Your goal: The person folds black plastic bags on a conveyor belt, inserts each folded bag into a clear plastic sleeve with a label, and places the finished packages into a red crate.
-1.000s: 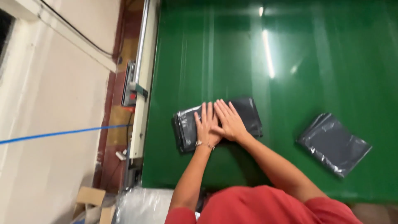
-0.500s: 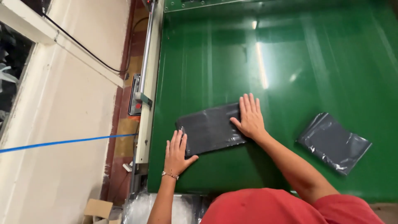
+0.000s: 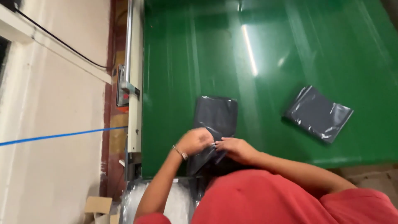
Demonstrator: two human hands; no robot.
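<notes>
The left hand (image 3: 194, 141) is curled closed on the near edge of a dark grey plastic bag (image 3: 216, 118), with a thin bracelet at its wrist; the right hand (image 3: 234, 148) is just beside it, its fingers pinching the same edge, so both hands grip the bag at its near end; the bag lies lengthwise on the green belt (image 3: 265, 54), close to the belt's left border, and its far part is flat while the near part is lifted and crumpled between the hands; I judge that the bag is laid out and smoothed but its near end is not yet finished, perhaps a fold or a closing is in hand; further right on the belt, well apart from the first bag, lies a second grey bag (image 3: 318, 113), flat and folded, which looks already done; off the belt's left border runs a metal rail (image 3: 134, 83), and beyond it a pale floor with a blue line (image 3: 54, 136).
</notes>
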